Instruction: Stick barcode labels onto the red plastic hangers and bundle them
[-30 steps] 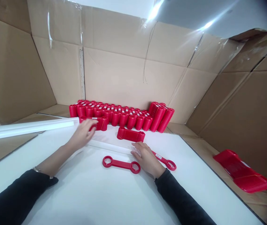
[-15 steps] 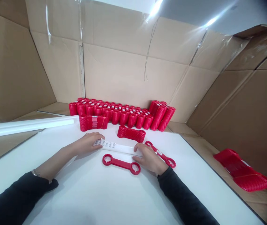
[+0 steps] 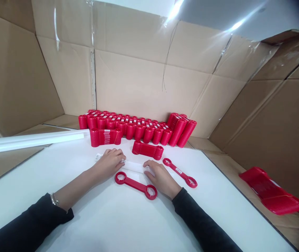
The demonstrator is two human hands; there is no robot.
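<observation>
Now both hands press a white label strip (image 3: 132, 165) flat on the tabletop (image 3: 107, 217): left hand (image 3: 110, 161), right hand (image 3: 158, 176), neither clenched. Risk: fingertips could smudge or crease it, bumping the red wrench (image 3: 136, 185).

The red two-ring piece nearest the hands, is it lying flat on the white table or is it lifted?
Lying flat. The red two-ring piece rests with both rings on the white table, and neither hand holds it.
</observation>
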